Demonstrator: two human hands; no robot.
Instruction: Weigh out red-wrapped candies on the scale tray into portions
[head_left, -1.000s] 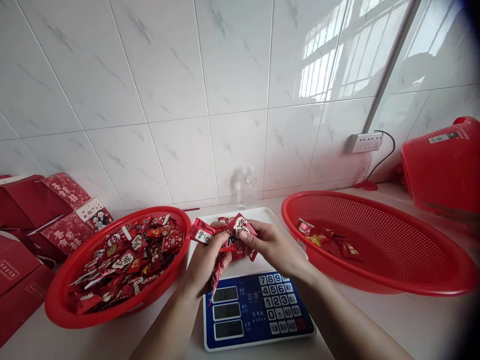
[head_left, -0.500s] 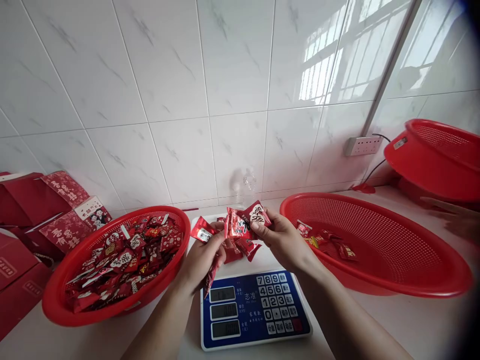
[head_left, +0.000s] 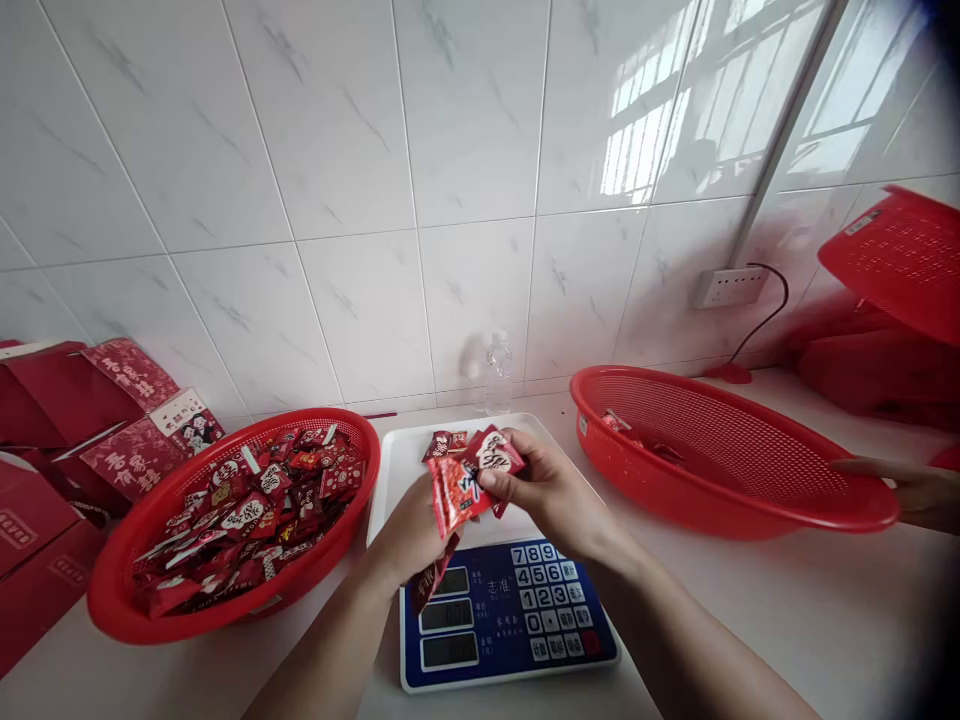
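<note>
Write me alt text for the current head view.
The left hand and right hand hold red-wrapped packets over a digital scale. A red basket heaped with more packets stands to the left; on the right, another person's hand touches a second red basket.
</note>
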